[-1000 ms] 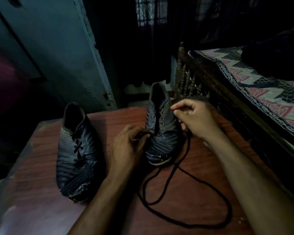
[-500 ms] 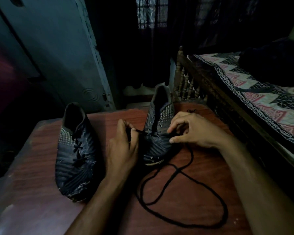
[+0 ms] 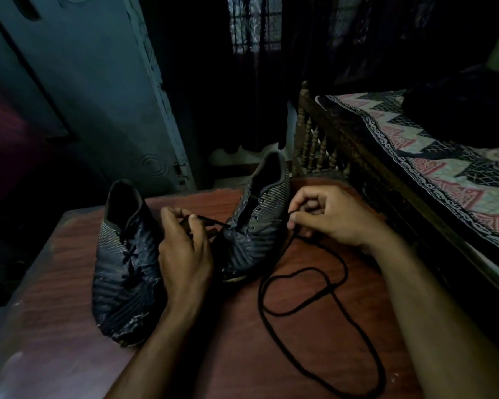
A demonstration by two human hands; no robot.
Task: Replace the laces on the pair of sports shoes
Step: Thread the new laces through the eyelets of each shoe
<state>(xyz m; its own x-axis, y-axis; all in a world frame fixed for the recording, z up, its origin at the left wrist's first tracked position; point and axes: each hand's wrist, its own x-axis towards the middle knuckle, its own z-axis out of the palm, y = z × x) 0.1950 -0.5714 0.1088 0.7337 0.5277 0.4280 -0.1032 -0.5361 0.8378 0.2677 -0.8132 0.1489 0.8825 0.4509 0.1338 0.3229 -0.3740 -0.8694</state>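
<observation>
Two dark sports shoes stand on a reddish wooden table (image 3: 300,355). The left shoe (image 3: 121,272) is laced. The right shoe (image 3: 257,223) has open eyelets and a black lace (image 3: 337,286) running through its lowest holes. My left hand (image 3: 185,251) pinches the short lace end, pulled out taut to the left of the shoe. My right hand (image 3: 323,217) pinches the other part of the lace at the shoe's right side. From there the long slack falls in loops across the table toward me.
A wooden bed frame (image 3: 329,145) with a patterned cover (image 3: 444,168) runs along the table's right side. A blue-grey door (image 3: 98,96) and dark curtain stand behind. The room is dim. The table's left edge drops off beside the laced shoe.
My left hand drew the lace end out leftward, away from the right shoe. My right hand dropped from the upper eyelets to the shoe's right side. The slack loop on the table shifted.
</observation>
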